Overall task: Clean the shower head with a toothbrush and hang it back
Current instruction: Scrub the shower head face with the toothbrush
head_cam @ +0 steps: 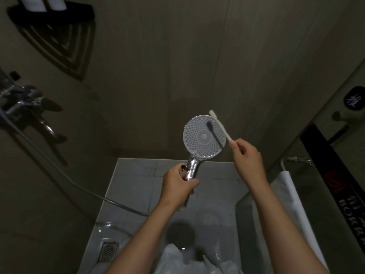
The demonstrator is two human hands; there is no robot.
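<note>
My left hand (178,183) grips the chrome handle of the shower head (203,136), holding it upright with its round white nozzle face turned toward me. In my right hand (246,155) is a white toothbrush (220,124), pinched at its lower end. The brush slants up and left, and its head sits beside the upper right rim of the shower face. It casts a dark shadow across the nozzles. I cannot tell whether the bristles touch the face. A metal hose (59,171) runs from the handle's bottom toward the left wall.
A chrome mixer tap (29,107) juts from the left wall, with a dark corner shelf (55,14) above it. The wet tiled floor (138,184) has a drain grate (108,251) at lower left. A white towel (292,204) hangs on a rail by the glass panel at right.
</note>
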